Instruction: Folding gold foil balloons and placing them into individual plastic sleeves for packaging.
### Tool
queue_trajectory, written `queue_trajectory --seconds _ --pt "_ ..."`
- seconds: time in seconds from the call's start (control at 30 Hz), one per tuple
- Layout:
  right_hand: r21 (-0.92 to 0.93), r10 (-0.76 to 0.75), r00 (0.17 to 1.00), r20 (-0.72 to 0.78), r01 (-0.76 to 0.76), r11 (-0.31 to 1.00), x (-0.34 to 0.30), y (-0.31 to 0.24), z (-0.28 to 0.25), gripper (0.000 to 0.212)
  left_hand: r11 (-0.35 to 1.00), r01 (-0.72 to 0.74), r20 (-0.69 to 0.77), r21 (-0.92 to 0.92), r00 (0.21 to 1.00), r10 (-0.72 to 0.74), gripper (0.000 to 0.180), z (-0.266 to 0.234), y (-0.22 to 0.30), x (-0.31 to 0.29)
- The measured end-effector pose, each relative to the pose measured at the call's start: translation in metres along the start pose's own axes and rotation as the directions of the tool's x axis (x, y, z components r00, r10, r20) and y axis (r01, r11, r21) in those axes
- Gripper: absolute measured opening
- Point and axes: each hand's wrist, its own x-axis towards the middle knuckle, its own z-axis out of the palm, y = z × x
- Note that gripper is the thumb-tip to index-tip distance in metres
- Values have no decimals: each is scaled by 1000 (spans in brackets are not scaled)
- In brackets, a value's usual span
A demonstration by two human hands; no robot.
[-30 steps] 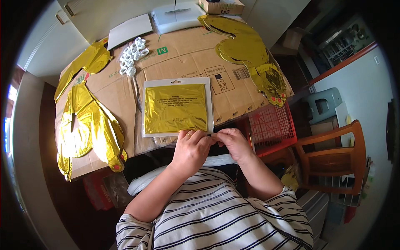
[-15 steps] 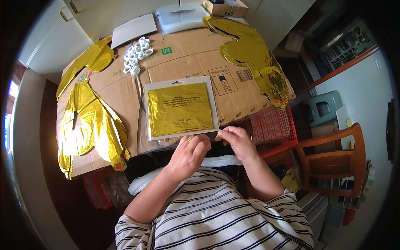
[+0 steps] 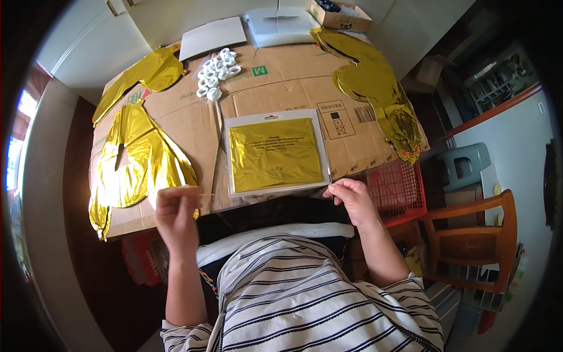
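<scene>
A clear plastic package (image 3: pixel 275 154) with a white card and folded gold foil lies in front of me on the cardboard. My right hand (image 3: pixel 352 198) pinches its lower right corner at the table's front edge. Off to the left, my left hand (image 3: pixel 177 214) is closed, fingers pinched. A thin pale strip (image 3: pixel 206 195) sticks out from those fingers toward the package. Just behind my left hand lies a gold foil balloon (image 3: pixel 138 158), flat and shiny.
More flat gold balloons (image 3: pixel 143 73) (image 3: pixel 369 82) lie at the far left and far right. White ribbon rolls (image 3: pixel 220 70), a white card stack (image 3: pixel 214 36), clear bags (image 3: pixel 278 26) and a small box (image 3: pixel 340 16) sit toward the back. A red crate (image 3: pixel 399 193) and wooden chair (image 3: pixel 469 240) stand right.
My left hand has swung left, away from my right hand and the package's lower edge, with the thin strip in its fingers. My right hand stays at the corner. The view has shifted slightly.
</scene>
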Motion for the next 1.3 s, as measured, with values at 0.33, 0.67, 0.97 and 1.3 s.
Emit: queue_trajectory --seconds 0.33,0.67,0.97,1.3 --pt "18 76 995 57 -77 997 2 -6 -10 18 985 1 -504 171 860 86 9 -179 38 -14" --pt "-72 95 991 100 -88 993 2 -19 -17 20 298 546 -570 783 821 -5 20 -409 -99 -123" --pt "-123 91 996 -3 -90 988 -10 -31 -14 23 79 745 -749 662 658 77 27 -473 -218 -161" --pt "-218 36 994 -105 -58 974 -14 -60 -8 20 195 798 -817 570 575 40 36 -502 -235 -141"
